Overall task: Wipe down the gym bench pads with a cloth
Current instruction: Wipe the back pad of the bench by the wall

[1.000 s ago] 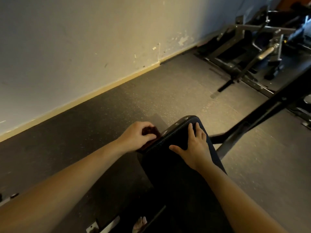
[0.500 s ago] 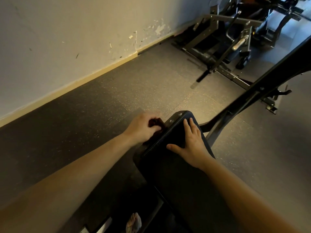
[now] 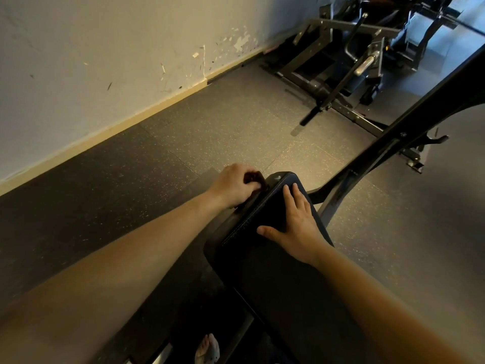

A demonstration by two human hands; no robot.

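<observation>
One dark cloth point(image 3: 253, 178) is bunched against the far left edge of the black bench pad point(image 3: 262, 261), gripped in the curled fingers of the left hand point(image 3: 233, 186). On the pad's top, just right of the cloth, the right hand point(image 3: 296, 227) lies flat, fingers straight and thumb spread. Right of the pad's far end, a black frame bar point(image 3: 393, 143) slants over the speckled floor point(image 3: 223, 122). A weight machine point(image 3: 354, 61) stands well beyond the pad.

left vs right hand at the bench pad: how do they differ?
The left hand is curled round a dark cloth; the right hand lies flat with straight fingers and holds nothing. The left hand is against the side edge of the bench pad; the right hand rests on its top face. Shared: both are near the pad's far end.
</observation>
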